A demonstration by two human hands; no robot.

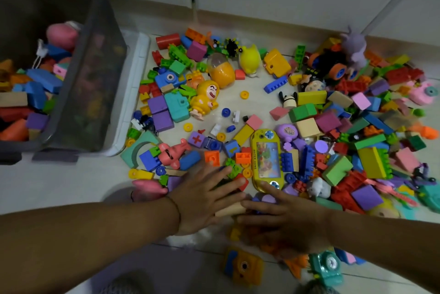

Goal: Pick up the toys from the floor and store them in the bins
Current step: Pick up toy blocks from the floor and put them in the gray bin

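While the toys (328, 122) lie scattered across the tiled floor (71, 186), the person sets both hands at the near edge of the heap. The left hand (207, 201) is spread wide, fingers straight over small plastic bricks. The right hand (289, 222) lies flat too, fingertips meeting a pale wooden block (229, 209) between the two. Neither grips anything, though the right palm is dim and may hide a piece.

Most of this is light stuff. The foam blocks should squash and cling together, so a two-handed scoop suits them, while the hard bricks look likely to spill from the sides. The yellow handheld (264, 158) reads "WATER GAME"; it is probably heavier and best taken by its ends. The grey bin (100, 60) waits at far left, part-filled.
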